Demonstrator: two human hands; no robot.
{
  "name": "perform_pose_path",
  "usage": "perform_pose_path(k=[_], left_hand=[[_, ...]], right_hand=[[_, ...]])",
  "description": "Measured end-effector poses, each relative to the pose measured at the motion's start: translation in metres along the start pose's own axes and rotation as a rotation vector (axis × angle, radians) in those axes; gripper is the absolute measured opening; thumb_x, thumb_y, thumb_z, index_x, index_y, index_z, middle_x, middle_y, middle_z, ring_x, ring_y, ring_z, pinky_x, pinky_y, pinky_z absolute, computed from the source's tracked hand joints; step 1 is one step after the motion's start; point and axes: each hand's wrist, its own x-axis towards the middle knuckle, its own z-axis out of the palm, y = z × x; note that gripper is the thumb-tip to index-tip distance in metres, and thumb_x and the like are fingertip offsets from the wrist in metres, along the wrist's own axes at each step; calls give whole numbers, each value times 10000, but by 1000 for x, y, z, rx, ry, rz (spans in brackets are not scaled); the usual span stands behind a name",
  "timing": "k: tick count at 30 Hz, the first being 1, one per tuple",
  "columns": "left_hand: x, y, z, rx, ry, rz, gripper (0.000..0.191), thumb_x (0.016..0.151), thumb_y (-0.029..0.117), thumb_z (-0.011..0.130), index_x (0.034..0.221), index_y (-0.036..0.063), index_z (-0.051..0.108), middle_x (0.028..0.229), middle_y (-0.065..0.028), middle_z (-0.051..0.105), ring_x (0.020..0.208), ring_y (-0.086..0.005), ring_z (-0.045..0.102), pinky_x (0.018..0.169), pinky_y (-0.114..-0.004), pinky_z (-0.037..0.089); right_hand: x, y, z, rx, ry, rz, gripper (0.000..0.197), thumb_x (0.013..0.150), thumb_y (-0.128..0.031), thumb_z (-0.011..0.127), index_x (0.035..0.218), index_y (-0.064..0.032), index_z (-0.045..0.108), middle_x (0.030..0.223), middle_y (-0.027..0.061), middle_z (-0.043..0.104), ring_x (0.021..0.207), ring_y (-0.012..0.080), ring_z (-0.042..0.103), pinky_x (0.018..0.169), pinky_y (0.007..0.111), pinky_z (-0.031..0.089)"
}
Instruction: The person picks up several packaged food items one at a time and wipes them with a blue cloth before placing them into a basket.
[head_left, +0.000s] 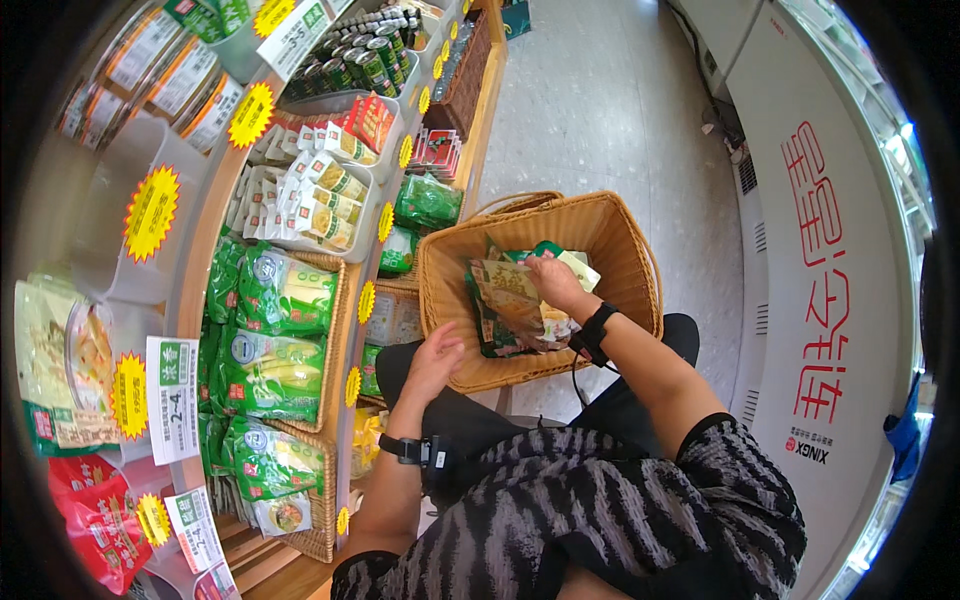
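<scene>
A square wicker basket (615, 247) stands in front of me, between my knees, with several food packets in it. My right hand (559, 285) reaches inside, its fingers closed on the top edge of a beige and green food packet (506, 289). Under and beside that packet lie other green and white packets (581, 266). My left hand (436, 360) is just outside the basket's near left side, fingers apart, holding nothing; whether it touches the rim I cannot tell.
Shelves on the left hold green vegetable packets (281, 289) in wicker trays, small white sachets (330, 195), dark green cans (375, 67) and clear plastic bins with yellow price tags. A white freezer cabinet (825, 262) runs along the right. Grey floor (592, 97) lies between them.
</scene>
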Motion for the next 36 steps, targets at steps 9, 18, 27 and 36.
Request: perform_pose_path(k=[9,18,27,36], left_hand=[[-17,23,-23,126,173,228,750,718,194,677,1319,65,249,1240,-196,403,1087,-268,454,871,-367,402],[-33,90,-28,18,-125,475,586,680,48,693,1200,33,424,1144,-63,517,1046,-162,477,906,-310,373],[-45,72,4,-335,-207,372,291,788,84,606,1072,54,553,1034,-17,580,953,-124,527,854,-268,394],[-57,104,15,-506,76,548,189,839,71,538,1013,14,583,984,-43,606,851,-99,562,760,-244,448]], right_hand=[[-1,-117,-117,273,-86,-276,128,793,-75,508,905,-12,511,754,211,535,742,379,529,635,396,431],[-11,-184,-204,587,-369,-312,179,881,-121,458,1021,-30,522,803,-3,577,748,53,492,685,234,425],[-9,-172,-192,1019,-168,-139,193,887,-116,462,1043,-22,525,889,-2,575,797,56,528,701,212,445],[-24,-147,-185,1118,85,-137,517,868,-228,503,1304,-66,277,1204,121,438,986,152,496,785,266,446]])
